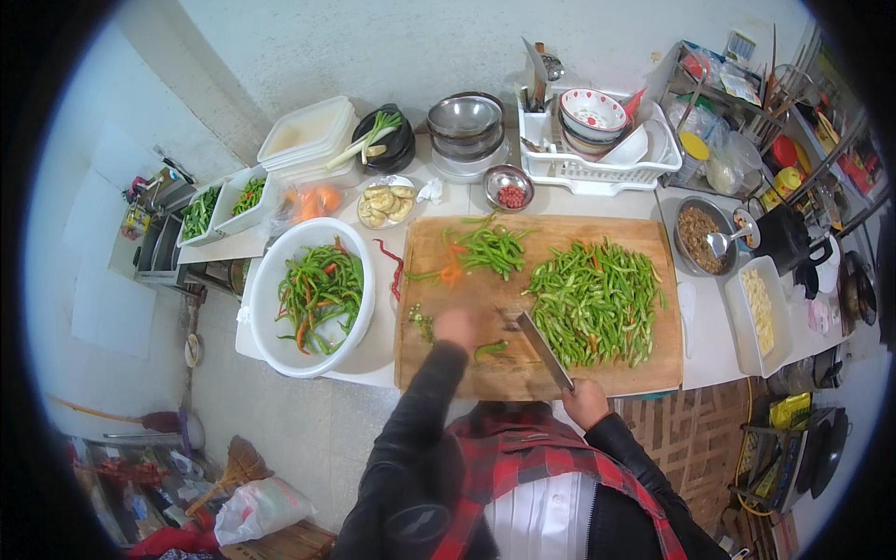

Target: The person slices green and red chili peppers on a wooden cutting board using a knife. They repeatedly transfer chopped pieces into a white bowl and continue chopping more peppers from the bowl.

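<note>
My right hand (586,404) grips the handle of a cleaver (544,350), whose blade lies over the wooden cutting board (504,381) at the near edge of a heap of sliced green peppers (595,301). Motion blurs my left hand (458,325) over the board's left half, so what its fingers hold is unclear. Beyond it are a smaller pile of green peppers (493,248) and a blurred orange pepper (453,266). Cut stem ends (420,322) and a green pepper piece (491,348) lie near that hand.
Left of the board stands a white plastic colander (260,322) with long peppers; a red chili (390,269) lies between. Behind are sliced vegetables on a plate (386,201), a metal bowl (509,187) and a dish rack (588,187). At right are a bowl of minced food (703,234) and a plastic container (759,315).
</note>
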Motion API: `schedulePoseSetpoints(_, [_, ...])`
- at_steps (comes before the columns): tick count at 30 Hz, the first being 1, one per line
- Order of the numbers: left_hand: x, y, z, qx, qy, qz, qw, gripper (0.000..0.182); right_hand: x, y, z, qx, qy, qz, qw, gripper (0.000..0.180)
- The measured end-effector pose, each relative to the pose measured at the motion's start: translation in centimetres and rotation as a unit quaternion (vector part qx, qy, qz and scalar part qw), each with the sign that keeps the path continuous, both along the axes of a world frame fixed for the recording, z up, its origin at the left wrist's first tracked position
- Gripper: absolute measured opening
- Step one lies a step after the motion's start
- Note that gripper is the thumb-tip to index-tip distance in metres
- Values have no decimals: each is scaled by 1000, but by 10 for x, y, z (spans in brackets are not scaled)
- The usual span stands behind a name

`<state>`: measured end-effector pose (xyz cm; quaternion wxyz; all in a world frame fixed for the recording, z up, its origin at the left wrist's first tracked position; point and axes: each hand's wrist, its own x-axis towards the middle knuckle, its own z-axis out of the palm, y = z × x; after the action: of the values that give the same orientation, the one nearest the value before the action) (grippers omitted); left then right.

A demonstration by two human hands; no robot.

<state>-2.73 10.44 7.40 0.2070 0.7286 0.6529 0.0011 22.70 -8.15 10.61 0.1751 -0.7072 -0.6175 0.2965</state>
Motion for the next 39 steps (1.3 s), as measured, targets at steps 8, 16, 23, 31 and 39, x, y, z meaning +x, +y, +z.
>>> schedulePoseSetpoints(8, [-7, -56, -8, 136, -120, -170, 969, 21, -5, -5, -20, 11, 4, 26, 1000, 22])
schedulePoseSetpoints(16, [32, -94, -47, 220, -119, -220, 943, 24, -5, -3, 10, 11, -15, 28, 999, 22])
schedulePoseSetpoints(23, [30, -107, -60, 300, -220, -242, 896, 23, -7, -7, 17, 3, -49, 62, 997, 21])
schedulePoseSetpoints(31, [30, -109, -50, 313, -259, -225, 886, 18, -5, -5, 22, -59, -72, 88, 992, 20])
schedulePoseSetpoints(39, [26, -108, -67, 321, -226, -256, 883, 23, -7, 2, 2, -75, -85, 103, 988, 20])
